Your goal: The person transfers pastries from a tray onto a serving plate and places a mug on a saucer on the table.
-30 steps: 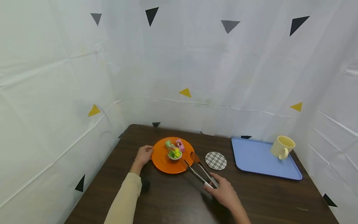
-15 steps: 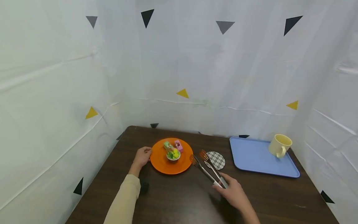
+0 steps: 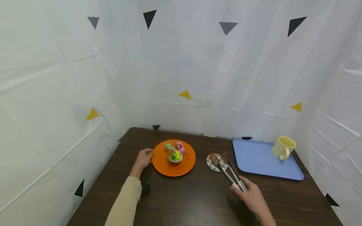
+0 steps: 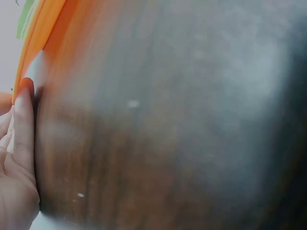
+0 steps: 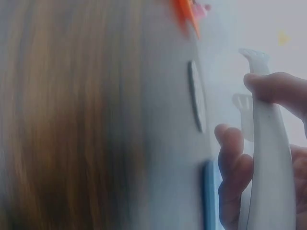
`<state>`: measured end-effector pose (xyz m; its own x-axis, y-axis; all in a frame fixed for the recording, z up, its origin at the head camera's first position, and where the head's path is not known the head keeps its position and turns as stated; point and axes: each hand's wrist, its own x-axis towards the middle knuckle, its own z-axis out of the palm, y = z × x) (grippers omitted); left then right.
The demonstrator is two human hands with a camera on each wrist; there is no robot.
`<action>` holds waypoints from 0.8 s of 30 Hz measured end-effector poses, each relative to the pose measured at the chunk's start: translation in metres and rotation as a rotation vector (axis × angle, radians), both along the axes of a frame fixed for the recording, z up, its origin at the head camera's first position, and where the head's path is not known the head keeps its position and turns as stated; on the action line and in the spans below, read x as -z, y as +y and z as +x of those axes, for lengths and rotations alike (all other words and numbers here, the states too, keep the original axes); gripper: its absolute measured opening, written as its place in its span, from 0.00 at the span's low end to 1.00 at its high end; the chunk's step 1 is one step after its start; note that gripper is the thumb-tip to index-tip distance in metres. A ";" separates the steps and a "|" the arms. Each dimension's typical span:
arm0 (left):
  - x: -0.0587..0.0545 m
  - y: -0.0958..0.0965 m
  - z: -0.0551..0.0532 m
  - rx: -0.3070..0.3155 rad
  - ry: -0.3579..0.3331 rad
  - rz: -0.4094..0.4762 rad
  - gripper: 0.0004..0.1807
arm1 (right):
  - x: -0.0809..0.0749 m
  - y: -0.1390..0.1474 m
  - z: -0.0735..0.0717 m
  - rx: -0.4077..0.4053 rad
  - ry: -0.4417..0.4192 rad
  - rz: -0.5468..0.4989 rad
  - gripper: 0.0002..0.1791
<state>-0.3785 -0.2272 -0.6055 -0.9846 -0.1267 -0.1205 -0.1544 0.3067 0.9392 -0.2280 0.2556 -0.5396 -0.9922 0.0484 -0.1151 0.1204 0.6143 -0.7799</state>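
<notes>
My left hand [image 3: 144,157] pinches the left rim of an orange plate [image 3: 160,161]; the left wrist view has its fingers [image 4: 25,124] at the plate's edge [image 4: 33,40]. On the plate sit a green cake slice [image 3: 169,146], a pink cake slice [image 3: 180,147] and a small cup of green and yellow pieces [image 3: 175,156]. In my right hand [image 3: 251,195] is a pair of metal tongs [image 3: 230,176], gripped by the handles [image 5: 271,167]. Their tips are apart, with nothing between them, and appear over a round checked coaster [image 3: 212,165].
At the right a blue tray [image 3: 254,158] bears a pale yellow mug [image 3: 283,147] on its right end. A small dark object [image 3: 145,190] lies beside the left sleeve. White sheeting [image 3: 181,62] closes in the dark wooden table [image 3: 181,201] behind and at the sides.
My right hand has carried the tongs rightward, from the plate's right edge to over the coaster. My left hand keeps its place at the plate. The head view has shifted slightly.
</notes>
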 end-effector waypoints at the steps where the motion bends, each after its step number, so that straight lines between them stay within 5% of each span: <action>1: 0.000 0.000 0.000 0.001 0.002 0.003 0.18 | 0.000 0.004 0.000 0.006 -0.004 -0.001 0.43; 24: -0.001 0.002 0.003 -0.004 0.023 0.001 0.18 | -0.005 0.095 0.010 0.161 -0.056 0.104 0.52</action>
